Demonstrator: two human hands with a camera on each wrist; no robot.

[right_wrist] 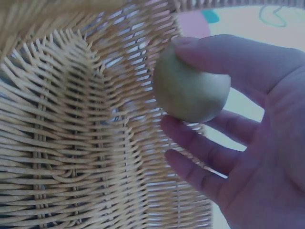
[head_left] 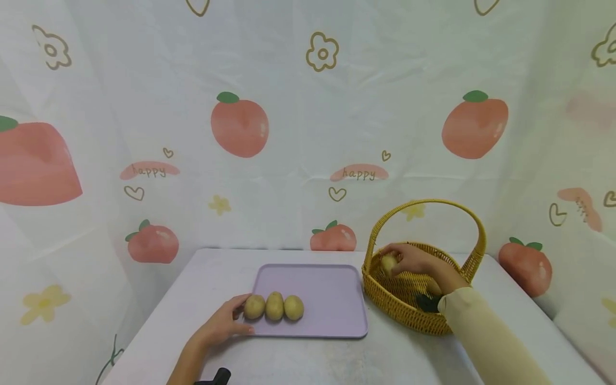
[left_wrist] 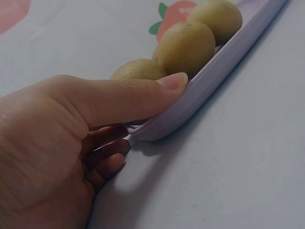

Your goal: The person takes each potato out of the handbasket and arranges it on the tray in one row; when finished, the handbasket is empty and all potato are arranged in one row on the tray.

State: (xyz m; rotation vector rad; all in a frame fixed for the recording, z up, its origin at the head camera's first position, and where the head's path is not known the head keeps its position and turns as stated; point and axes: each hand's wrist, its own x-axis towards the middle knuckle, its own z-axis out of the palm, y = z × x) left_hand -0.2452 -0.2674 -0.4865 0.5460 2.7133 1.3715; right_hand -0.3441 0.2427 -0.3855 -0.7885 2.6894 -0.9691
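Observation:
Inside the wicker basket [head_left: 401,314], near its left wall, my right hand [head_left: 415,260] holds a potato [right_wrist: 190,90] between thumb and fingers. Another potato [head_left: 434,287] lies deeper in the basket, partly hidden by the right wrist. My left hand [head_left: 222,322] grips the left end of a shallow lilac tray [head_left: 332,302]; in the left wrist view the thumb lies over the rim and the other fingers curl beside and under it. Three potatoes [head_left: 274,306] sit in a row on the tray, right beside the left hand.
The basket's tall arched handle [head_left: 428,201] rises over the right forearm. Tray and basket stand side by side on a white table [head_left: 298,361]. Behind them hangs a white curtain [head_left: 289,214] with fruit prints. A dark cord [head_left: 114,355] shows at the left.

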